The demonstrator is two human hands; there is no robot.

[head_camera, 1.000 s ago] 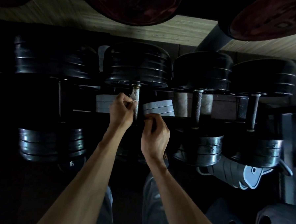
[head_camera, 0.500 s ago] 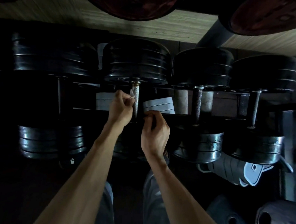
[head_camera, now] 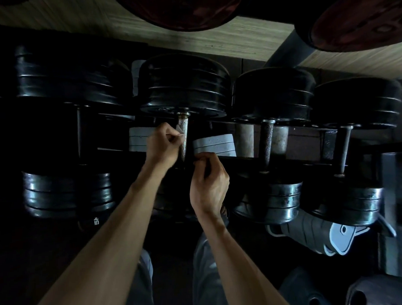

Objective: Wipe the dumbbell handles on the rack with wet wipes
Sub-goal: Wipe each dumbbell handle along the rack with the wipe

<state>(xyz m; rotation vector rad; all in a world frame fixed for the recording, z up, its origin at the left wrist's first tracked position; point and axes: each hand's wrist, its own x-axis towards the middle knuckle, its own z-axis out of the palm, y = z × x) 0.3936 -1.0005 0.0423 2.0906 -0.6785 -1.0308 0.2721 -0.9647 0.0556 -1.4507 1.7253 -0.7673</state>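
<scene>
Two bare forearms rise from the lower edge toward the frame's centre, above grey-clad legs (head_camera: 203, 275) at 6 o'clock. The right hand (head_camera: 208, 183) is curled with knuckles toward the camera, its fingertips pinched together at the near end of the central dumbbell handle (head_camera: 184, 138); what it pinches, if anything, cannot be told in the dim light. The left hand (head_camera: 162, 144), at 11 o'clock from the right hand, is closed on a small pale wet wipe (head_camera: 179, 129), pressing it against the left side of that knurled, rust-flecked handle just below its collar. The handle runs upright in the view, near plates hidden under the hands, far black plates (head_camera: 183, 86) at 12 o'clock. At 9 o'clock a darker dumbbell (head_camera: 67, 192) carries the only legible marking, white characters reading roughly "15" on a plate lying beneath its near end (head_camera: 96, 220). At 3 o'clock two further dumbbells sit on the rack rail (head_camera: 295, 158), each with a bare handle (head_camera: 266, 140), (head_camera: 344, 148), shiny near plates and black far plates. Pale grey flat blocks (head_camera: 214, 145) lie behind the central handle. Grey moulded pieces (head_camera: 325, 236) lie at 4 o'clock beneath the rack. Farthest, a wood-grain floor strip (head_camera: 231, 42) and two reddish discs (head_camera: 187, 6), (head_camera: 361, 25) span 12 to 2 o'clock.
</scene>
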